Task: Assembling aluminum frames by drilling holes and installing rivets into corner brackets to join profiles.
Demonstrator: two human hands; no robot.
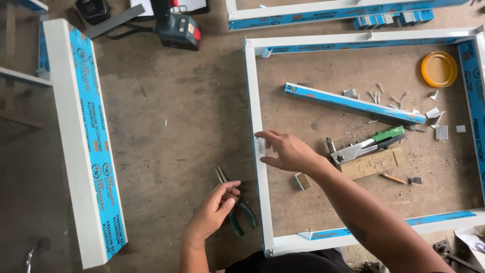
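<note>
Our left hand [214,210] closes its fingers loosely on the green-handled pliers [235,205], which lie on the floor [172,126] just outside the left rail of the white aluminium frame [256,151]. Our right hand [288,151] pinches a small white bracket [261,146] against that rail with thumb and fingers, the forearm slanting across the frame's lower right part.

Inside the frame we see a riveter [366,146] with a green grip resting on a wooden block [371,163], just beside the right wrist, then a blue-filmed strip [353,103], scattered rivets and offcuts, and a yellow lid [439,69] near the far right corner. A long white bar [83,141] lies well apart to the left; a cordless drill [177,28] sits at the top.

The bracket is mostly hidden by our fingers, its shape hard to make out.
</note>
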